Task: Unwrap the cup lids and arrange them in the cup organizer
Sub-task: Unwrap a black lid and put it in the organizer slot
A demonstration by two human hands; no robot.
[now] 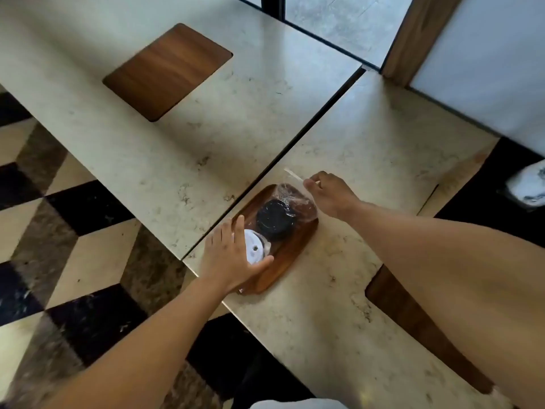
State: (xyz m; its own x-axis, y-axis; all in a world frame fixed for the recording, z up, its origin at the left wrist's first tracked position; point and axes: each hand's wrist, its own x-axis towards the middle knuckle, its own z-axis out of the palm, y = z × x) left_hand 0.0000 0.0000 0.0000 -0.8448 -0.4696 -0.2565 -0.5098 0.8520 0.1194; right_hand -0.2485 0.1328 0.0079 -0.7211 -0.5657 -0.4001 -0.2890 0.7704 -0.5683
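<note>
A wooden tray [290, 250] lies near the left edge of the near table. On it stand a stack of black lids [275, 219] inside a clear plastic wrap [298, 199] and a stack of white lids [254, 246]. My left hand [233, 258] curves around the white stack, fingers on its far side and thumb at its near side. My right hand [330, 194] pinches the top edge of the clear wrap, pulling it up and away from the black lids. No cup organizer can be made out.
Two beige stone-look tables meet at a dark gap [295, 143]. A wooden inlay [168, 70] sits in the far table, another [421, 329] in the near one under my right arm. A checkered floor [73, 231] lies to the left, and a white shoe [528, 184] at the right.
</note>
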